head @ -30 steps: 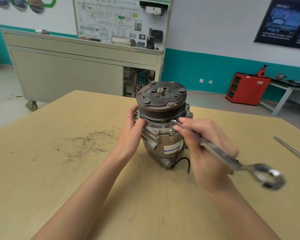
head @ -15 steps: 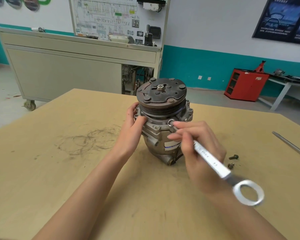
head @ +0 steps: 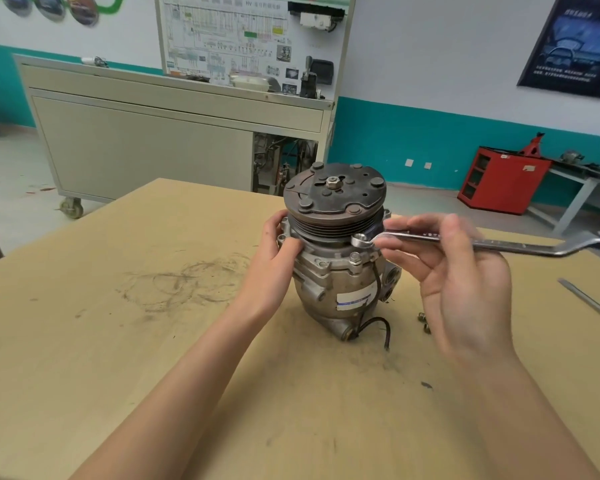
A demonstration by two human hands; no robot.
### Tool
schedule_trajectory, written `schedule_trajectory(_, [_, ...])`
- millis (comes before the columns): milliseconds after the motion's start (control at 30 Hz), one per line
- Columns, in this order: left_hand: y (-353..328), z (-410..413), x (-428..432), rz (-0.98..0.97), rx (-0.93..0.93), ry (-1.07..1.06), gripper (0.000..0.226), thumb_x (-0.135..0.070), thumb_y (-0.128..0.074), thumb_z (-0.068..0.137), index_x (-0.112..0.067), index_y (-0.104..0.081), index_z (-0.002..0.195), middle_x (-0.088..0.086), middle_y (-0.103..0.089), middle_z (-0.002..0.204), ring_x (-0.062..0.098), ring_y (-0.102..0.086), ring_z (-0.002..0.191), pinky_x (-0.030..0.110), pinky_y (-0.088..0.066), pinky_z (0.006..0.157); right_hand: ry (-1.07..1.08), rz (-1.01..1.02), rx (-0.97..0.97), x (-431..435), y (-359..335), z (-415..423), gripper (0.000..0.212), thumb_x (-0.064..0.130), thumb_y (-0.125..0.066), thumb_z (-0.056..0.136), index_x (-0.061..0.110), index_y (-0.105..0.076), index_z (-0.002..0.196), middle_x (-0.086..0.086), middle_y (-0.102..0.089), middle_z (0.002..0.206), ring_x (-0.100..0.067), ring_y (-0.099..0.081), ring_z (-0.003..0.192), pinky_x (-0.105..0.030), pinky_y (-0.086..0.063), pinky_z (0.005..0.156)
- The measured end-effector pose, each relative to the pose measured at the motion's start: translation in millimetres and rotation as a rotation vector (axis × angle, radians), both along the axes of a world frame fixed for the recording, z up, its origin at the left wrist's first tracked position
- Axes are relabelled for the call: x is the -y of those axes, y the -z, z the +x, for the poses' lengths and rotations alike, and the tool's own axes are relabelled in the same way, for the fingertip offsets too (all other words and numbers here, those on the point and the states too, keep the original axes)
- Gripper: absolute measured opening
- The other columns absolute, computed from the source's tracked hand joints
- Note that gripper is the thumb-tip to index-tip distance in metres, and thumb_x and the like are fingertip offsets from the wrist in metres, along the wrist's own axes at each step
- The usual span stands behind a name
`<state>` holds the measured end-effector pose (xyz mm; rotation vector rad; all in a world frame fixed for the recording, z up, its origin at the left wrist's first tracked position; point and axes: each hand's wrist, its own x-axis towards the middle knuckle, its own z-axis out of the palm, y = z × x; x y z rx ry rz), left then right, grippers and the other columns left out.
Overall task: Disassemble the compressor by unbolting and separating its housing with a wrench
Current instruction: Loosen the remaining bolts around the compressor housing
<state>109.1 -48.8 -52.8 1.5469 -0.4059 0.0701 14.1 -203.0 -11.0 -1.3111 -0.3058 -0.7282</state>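
A grey metal compressor (head: 336,271) stands upright in the middle of the wooden table (head: 118,341), its rusty pulley and clutch plate (head: 335,194) on top. My left hand (head: 278,258) grips the housing flange on its left side. My right hand (head: 458,268) pinches the shaft of a silver ring wrench (head: 499,245) that lies nearly level, pointing right. Its small ring end (head: 359,241) hovers just above a housing bolt (head: 355,258) at the front of the flange. A black wire (head: 383,327) trails from the base.
Two loose bolts (head: 424,322) lie on the table right of the compressor, partly behind my right wrist. A long metal rod (head: 589,303) lies near the right edge. A grey wheeled cabinet (head: 146,147) and a red tool cabinet (head: 499,181) stand behind the table.
My right hand has swung the wrench handle from pointing toward me and to the right up to nearly level, and the ring end has lifted off the bolt. The left hand stays on the housing.
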Motion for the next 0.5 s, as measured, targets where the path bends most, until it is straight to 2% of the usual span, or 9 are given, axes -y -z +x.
schedule_trajectory(133, [0,1,0,-0.004,0.006,-0.001,0.044,-0.023,-0.039,0.100,-0.033,-0.032,0.143,-0.025,-0.049,0.120,-0.004,-0.050,0.111,0.023,-0.042,0.088,0.255,-0.399,0.156,-18,18,-12,0.022,0.034,-0.052,0.094,0.015,-0.064,0.091,0.000,-0.071,0.093,-0.020,-0.071,0.085,-0.032,-0.057,0.075])
schedule_trajectory(233, [1,1,0,-0.009,0.009,0.005,0.045,-0.021,-0.039,0.100,-0.032,-0.032,0.143,-0.018,-0.049,0.126,-0.001,-0.051,0.114,0.024,-0.042,0.092,0.518,-0.692,0.327,-21,27,-13,0.030,0.027,-0.051,0.096,0.003,-0.067,0.086,-0.007,-0.070,0.095,-0.013,-0.067,0.087,-0.024,-0.053,0.079])
schedule_trajectory(300, [1,1,-1,-0.009,0.014,0.009,0.045,-0.021,-0.039,0.100,-0.031,-0.032,0.143,-0.021,-0.049,0.123,0.001,-0.051,0.114,0.023,-0.043,0.092,0.632,-0.815,0.419,-24,32,-10,0.032,0.019,-0.051,0.096,-0.004,-0.067,0.084,-0.011,-0.069,0.092,-0.014,-0.066,0.088,-0.021,-0.052,0.081])
schedule_trajectory(367, [2,2,-1,-0.006,0.016,0.017,0.045,-0.021,-0.038,0.100,-0.032,-0.031,0.143,-0.025,-0.048,0.120,-0.004,-0.050,0.110,0.017,-0.042,0.086,0.525,-0.724,0.391,-24,32,-7,0.025,0.017,-0.049,0.097,0.004,-0.065,0.084,-0.008,-0.069,0.092,-0.017,-0.068,0.085,-0.029,-0.056,0.076])
schedule_trajectory(433, [2,2,-1,0.001,0.008,0.023,0.045,-0.022,-0.038,0.100,-0.034,-0.030,0.143,-0.023,-0.048,0.121,-0.010,-0.049,0.106,0.012,-0.041,0.080,0.234,-0.412,0.213,-16,21,0,0.020,0.019,-0.044,0.097,0.017,-0.060,0.085,-0.001,-0.069,0.088,-0.021,-0.071,0.076,-0.034,-0.058,0.067])
schedule_trajectory(500, [3,3,0,0.008,0.003,0.021,0.045,-0.023,-0.037,0.100,-0.034,-0.030,0.143,-0.026,-0.049,0.118,-0.015,-0.051,0.098,0.008,-0.042,0.074,0.058,-0.155,-0.013,-2,6,12,0.024,0.020,-0.039,0.098,0.012,-0.054,0.082,-0.005,-0.070,0.081,-0.025,-0.070,0.066,-0.031,-0.057,0.060])
